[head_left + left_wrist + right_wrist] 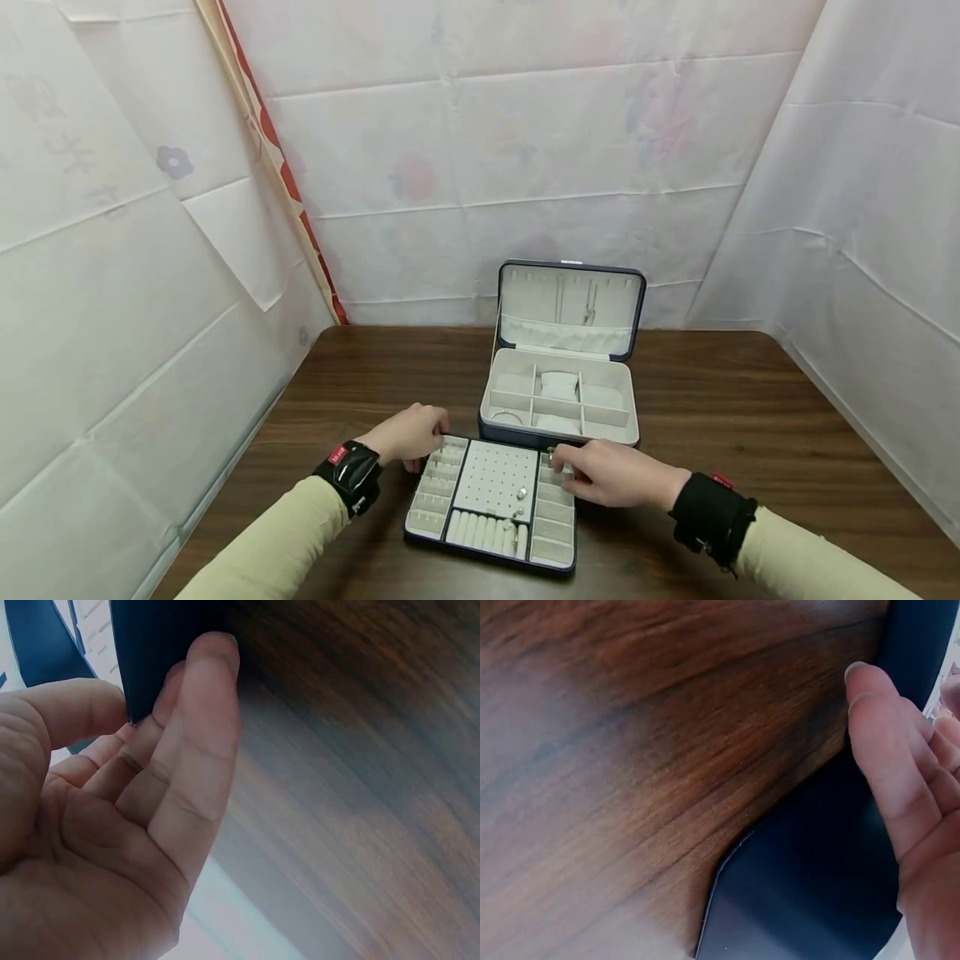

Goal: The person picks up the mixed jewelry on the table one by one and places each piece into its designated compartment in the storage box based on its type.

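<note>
Partly hidden, left hand (411,433) and right hand (609,472) fingers gripping tray (495,482) edges, fingertips obscured.

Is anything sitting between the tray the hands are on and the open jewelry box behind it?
Nothing visible does. The tray lies directly in front of the open jewelry box, with the left hand and right hand gripping its far corners.

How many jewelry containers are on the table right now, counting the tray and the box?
2. The removable tray lies nearest the person, with the left hand and right hand at its far corners. The open jewelry box stands just behind it. Nothing else seems hidden.
</note>
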The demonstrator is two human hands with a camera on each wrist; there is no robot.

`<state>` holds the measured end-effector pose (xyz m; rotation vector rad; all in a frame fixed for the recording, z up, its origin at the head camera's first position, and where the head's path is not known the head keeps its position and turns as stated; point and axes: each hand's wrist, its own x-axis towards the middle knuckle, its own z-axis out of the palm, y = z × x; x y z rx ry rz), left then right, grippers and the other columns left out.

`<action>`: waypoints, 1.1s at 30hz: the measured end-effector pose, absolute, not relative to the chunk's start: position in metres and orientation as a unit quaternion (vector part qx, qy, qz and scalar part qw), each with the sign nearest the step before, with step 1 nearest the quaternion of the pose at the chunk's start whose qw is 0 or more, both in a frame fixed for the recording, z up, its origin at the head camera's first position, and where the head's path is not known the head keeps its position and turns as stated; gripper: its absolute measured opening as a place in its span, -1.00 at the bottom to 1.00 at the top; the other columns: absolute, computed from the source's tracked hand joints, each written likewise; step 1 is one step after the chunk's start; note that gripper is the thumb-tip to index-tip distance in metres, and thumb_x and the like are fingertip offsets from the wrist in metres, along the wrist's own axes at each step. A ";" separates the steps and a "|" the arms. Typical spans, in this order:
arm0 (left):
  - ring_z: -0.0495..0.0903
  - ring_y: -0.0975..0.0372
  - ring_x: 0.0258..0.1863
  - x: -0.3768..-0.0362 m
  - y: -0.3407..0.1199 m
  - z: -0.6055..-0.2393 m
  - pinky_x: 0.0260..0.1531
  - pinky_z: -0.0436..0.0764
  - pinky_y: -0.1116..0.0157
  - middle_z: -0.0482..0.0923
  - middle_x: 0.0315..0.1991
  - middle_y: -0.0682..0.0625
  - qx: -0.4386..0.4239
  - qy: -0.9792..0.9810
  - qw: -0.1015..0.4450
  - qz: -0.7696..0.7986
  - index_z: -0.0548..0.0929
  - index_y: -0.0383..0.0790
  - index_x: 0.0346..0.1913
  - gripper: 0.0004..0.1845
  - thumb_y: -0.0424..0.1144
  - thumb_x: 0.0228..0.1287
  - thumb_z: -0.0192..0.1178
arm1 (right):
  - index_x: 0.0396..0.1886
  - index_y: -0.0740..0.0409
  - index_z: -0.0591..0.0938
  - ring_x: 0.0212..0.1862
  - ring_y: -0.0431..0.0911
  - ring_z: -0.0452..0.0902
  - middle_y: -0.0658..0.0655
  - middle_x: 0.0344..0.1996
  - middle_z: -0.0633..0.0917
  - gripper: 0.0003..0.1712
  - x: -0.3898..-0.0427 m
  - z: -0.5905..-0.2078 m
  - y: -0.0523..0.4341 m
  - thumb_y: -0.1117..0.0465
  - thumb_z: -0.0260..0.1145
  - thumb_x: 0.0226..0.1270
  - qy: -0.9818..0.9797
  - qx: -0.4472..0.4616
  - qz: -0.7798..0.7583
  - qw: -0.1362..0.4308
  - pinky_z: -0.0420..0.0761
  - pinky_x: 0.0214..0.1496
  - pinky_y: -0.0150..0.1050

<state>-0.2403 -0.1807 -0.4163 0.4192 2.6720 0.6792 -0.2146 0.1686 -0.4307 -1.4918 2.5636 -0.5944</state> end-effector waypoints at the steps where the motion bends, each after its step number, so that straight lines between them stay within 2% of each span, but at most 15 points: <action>1: 0.63 0.13 -0.70 -0.241 -0.180 -0.416 -0.68 0.66 0.20 0.61 -0.39 -0.05 0.145 0.943 0.178 0.242 0.62 -0.30 -0.02 -0.84 -0.42 0.42 0.13 | -0.05 0.03 0.59 -0.60 -0.46 0.20 -0.26 -0.66 0.36 -0.83 -0.214 -0.431 0.169 0.30 0.32 0.43 0.848 -0.488 -0.198 0.058 0.31 -0.49 -0.52; 10: 0.64 0.14 -0.72 -0.243 -0.181 -0.416 -0.67 0.67 0.19 0.59 -0.41 -0.07 0.157 0.936 0.182 0.256 0.61 -0.30 -0.05 -0.85 -0.45 0.38 0.14 | -0.15 0.01 0.52 -0.60 -0.45 0.22 -0.25 -0.60 0.42 -0.86 -0.212 -0.437 0.170 0.29 0.31 0.46 0.852 -0.473 -0.218 0.053 0.31 -0.50 -0.49; 15: 0.63 0.15 -0.72 -0.243 -0.183 -0.417 -0.67 0.67 0.19 0.57 -0.42 -0.07 0.164 0.934 0.181 0.261 0.60 -0.28 -0.09 -0.86 -0.47 0.35 0.15 | -0.17 -0.01 0.52 -0.56 -0.45 0.28 -0.25 -0.55 0.47 -0.87 -0.210 -0.438 0.170 0.28 0.31 0.48 0.858 -0.455 -0.234 0.048 0.38 -0.46 -0.47; 20: 0.63 0.17 -0.73 -0.244 -0.187 -0.415 -0.68 0.67 0.22 0.56 -0.44 -0.06 0.176 0.931 0.182 0.263 0.60 -0.26 -0.13 -0.88 -0.47 0.33 0.16 | -0.18 -0.01 0.50 -0.68 -0.50 0.35 -0.25 -0.57 0.50 -0.87 -0.207 -0.439 0.169 0.29 0.28 0.49 0.868 -0.420 -0.259 0.060 0.48 -0.45 -0.46; 25: 0.62 0.16 -0.73 -0.243 -0.191 -0.412 -0.68 0.67 0.21 0.57 -0.42 -0.06 0.185 0.926 0.189 0.270 0.59 -0.22 -0.15 -0.88 -0.46 0.33 0.18 | -0.19 0.00 0.48 -0.77 -0.48 0.34 -0.23 -0.61 0.48 -0.86 -0.204 -0.442 0.167 0.33 0.25 0.48 0.877 -0.381 -0.285 0.069 0.50 -0.57 -0.43; 29: 0.63 0.15 -0.72 -0.243 -0.193 -0.410 -0.66 0.68 0.19 0.57 -0.42 -0.07 0.188 0.921 0.197 0.278 0.58 -0.21 -0.16 -0.88 -0.47 0.34 0.18 | -0.22 0.01 0.45 -0.80 -0.40 0.38 -0.17 -0.64 0.47 -0.85 -0.202 -0.444 0.164 0.34 0.22 0.47 0.882 -0.343 -0.312 0.087 0.49 -0.71 -0.39; 33: 0.63 0.15 -0.72 -0.241 -0.194 -0.408 -0.66 0.69 0.18 0.57 -0.42 -0.07 0.191 0.919 0.203 0.280 0.58 -0.21 -0.17 -0.88 -0.48 0.34 0.18 | -0.27 -0.01 0.41 -0.82 -0.31 0.42 -0.11 -0.65 0.48 -0.82 -0.199 -0.445 0.160 0.34 0.20 0.45 0.887 -0.308 -0.325 0.107 0.48 -0.76 -0.34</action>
